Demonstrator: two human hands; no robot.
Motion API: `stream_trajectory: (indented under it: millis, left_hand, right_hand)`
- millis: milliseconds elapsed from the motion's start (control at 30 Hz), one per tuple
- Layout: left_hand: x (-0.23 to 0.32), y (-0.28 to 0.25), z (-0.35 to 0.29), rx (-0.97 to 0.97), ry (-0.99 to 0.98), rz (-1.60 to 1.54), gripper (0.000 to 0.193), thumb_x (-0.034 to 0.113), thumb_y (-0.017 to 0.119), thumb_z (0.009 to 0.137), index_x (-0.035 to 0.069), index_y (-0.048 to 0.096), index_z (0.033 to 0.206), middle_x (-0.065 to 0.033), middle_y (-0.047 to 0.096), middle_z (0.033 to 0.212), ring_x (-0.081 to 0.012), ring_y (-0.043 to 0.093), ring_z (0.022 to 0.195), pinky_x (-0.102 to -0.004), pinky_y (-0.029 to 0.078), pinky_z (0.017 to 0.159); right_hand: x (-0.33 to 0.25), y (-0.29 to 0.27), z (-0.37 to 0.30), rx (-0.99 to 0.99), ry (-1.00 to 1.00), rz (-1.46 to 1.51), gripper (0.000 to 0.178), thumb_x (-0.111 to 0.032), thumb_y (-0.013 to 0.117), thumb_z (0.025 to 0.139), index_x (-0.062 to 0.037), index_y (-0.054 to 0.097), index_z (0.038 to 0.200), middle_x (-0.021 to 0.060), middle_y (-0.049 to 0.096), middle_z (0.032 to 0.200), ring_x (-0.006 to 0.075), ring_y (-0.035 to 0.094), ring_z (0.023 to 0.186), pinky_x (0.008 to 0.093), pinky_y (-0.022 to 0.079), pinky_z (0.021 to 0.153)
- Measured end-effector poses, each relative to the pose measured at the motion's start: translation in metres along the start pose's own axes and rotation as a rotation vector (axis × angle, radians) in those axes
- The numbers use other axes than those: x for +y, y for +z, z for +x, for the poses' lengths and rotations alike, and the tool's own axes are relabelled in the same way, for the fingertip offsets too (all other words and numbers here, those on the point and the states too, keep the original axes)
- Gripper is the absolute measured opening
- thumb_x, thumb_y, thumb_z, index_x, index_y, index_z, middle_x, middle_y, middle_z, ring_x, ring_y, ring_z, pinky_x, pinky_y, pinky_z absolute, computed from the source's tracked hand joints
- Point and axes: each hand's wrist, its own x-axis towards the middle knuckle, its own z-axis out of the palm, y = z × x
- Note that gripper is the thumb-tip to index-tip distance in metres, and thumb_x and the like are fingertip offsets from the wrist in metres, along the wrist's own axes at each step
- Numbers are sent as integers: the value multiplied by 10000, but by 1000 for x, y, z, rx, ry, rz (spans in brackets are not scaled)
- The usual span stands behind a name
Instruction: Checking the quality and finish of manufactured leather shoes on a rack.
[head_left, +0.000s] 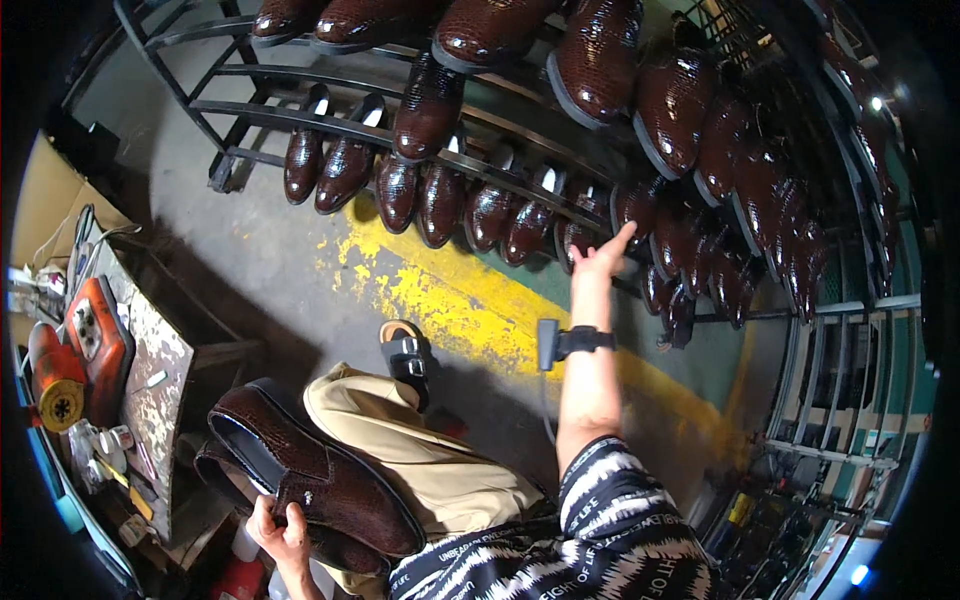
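My left hand (pixel 283 540) grips a pair of dark brown loafers by their sides, low at the left beside my knee. The upper loafer (pixel 335 490) has a textured surface and a small metal ornament; the other loafer (pixel 222 478) lies partly hidden beneath it. My right arm is stretched forward to the shoe rack (pixel 330 122). There my right hand (pixel 600 260) has its fingers apart, with nothing seen in it. Its fingertips are close to a glossy brown shoe (pixel 632 205) on the lower tier; whether they touch it cannot be made out.
Several glossy brown shoes (pixel 680 105) fill the rack's tiers. At the left, a worn workbench (pixel 160 385) bears an orange tool (pixel 98 340), small bottles and scraps. Metal rails (pixel 850 400) stand at the right. My sandalled foot (pixel 405 350) rests near the yellow floor stripe (pixel 440 305).
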Motion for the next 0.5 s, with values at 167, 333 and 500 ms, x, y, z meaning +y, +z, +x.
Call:
stream_trajectory:
  millis: [167, 333, 500]
  left_hand:
    - [20, 3, 7, 4, 13, -161, 197, 112, 568, 733, 17, 411, 662, -38, 366, 500, -120, 319, 450, -286, 272, 429]
    - [21, -2, 3, -41, 22, -97, 135, 50, 557, 766, -7, 440, 731, -21, 393, 539, -94, 327, 493, -261, 278, 445]
    - [20, 4, 2, -38, -19, -208, 126, 14, 534, 782, 0, 429, 713, 30, 382, 549, -42, 304, 509, -224, 249, 437]
  right_hand:
    - [-49, 4, 89, -389, 202, -150, 720, -523, 636, 711, -133, 370, 1254, 198, 385, 1265, 463, 399, 1085, 579, 446, 788]
    - [-48, 14, 18, 61, -83, -28, 758, -211, 739, 693, -2, 292, 1269, 175, 459, 1184, 346, 534, 952, 445, 518, 747]
    - [-30, -55, 2, -257, -248, 243, 640, -9, 720, 671, -15, 348, 1192, 157, 509, 1085, 286, 566, 909, 357, 542, 720]
